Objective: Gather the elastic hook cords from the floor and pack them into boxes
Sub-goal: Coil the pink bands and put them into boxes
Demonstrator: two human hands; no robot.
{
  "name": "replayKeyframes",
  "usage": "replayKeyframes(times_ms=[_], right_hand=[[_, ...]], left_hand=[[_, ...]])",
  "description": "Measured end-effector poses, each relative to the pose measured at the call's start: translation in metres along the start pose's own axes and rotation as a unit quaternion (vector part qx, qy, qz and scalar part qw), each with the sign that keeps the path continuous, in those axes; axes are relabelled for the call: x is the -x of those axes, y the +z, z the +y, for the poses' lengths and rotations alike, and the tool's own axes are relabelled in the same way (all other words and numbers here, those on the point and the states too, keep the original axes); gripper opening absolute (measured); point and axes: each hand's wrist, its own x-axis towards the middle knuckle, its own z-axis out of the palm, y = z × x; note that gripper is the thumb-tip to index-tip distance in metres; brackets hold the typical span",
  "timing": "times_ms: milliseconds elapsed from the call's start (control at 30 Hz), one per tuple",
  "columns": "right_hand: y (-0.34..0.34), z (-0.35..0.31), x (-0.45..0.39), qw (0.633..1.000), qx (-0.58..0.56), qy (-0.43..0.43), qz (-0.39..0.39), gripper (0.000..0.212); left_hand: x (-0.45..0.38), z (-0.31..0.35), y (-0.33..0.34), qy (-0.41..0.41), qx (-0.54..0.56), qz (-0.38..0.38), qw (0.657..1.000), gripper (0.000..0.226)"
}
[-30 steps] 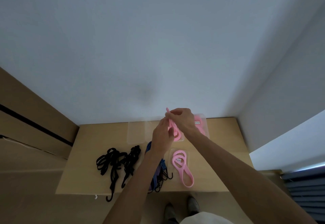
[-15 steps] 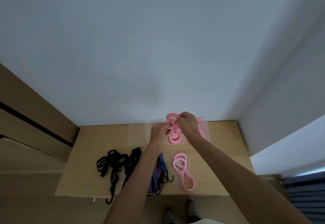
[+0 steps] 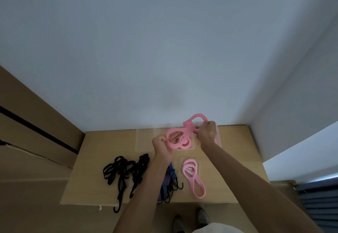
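Both hands up over table (image 3: 236, 141): left hand (image 3: 161, 146) and right hand (image 3: 206, 132) each grip one pink band (image 3: 180, 135), stretched between them. Black hook cords (image 3: 124, 172) lie below-left of left hand.

The left forearm (image 3: 146, 183) hid much of the blue-striped elastic hook cords (image 3: 171, 178); the white label's (image 3: 189, 169) print was unreadable.
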Motion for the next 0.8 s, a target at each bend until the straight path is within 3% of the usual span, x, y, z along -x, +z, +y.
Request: replayKeyframes(times_ms=[67,167,267,333,400,467,567,667,800], right_hand=[[-0.003,0.004,-0.003,1.000,-0.013,0.009,-0.022,0.024],[-0.003,0.006,-0.001,0.999,0.018,-0.026,-0.042,0.026],[0.001,0.001,0.005,0.992,0.043,-0.097,-0.067,0.024],[0.002,-0.005,0.010,0.985,0.056,-0.139,-0.090,0.022],[0.001,-0.011,0.014,0.980,0.053,-0.159,-0.111,0.023],[0.002,-0.016,0.016,0.976,0.053,-0.168,-0.131,0.023],[0.003,-0.020,0.019,0.971,0.059,-0.179,-0.146,0.022],[0.002,-0.022,0.019,0.974,0.059,-0.188,-0.114,0.022],[-0.003,-0.026,0.018,0.974,0.062,-0.202,-0.088,0.023]], left_hand=[[-0.002,-0.001,-0.009,-0.021,-0.131,0.001,0.991,0.042],[-0.010,-0.008,-0.015,-0.044,-0.330,0.064,0.941,0.046],[-0.009,-0.012,-0.022,0.004,-0.430,0.062,0.901,0.055],[-0.008,-0.011,-0.027,0.050,-0.412,0.036,0.909,0.064],[-0.005,-0.007,-0.025,0.090,-0.389,-0.022,0.917,0.052],[-0.001,-0.001,-0.018,0.089,-0.388,-0.076,0.914,0.029],[-0.002,-0.002,-0.010,0.082,-0.401,-0.102,0.906,0.025],[-0.002,-0.002,-0.004,0.073,-0.378,-0.103,0.917,0.018],[-0.001,0.005,-0.003,0.051,-0.360,-0.130,0.922,0.046]])
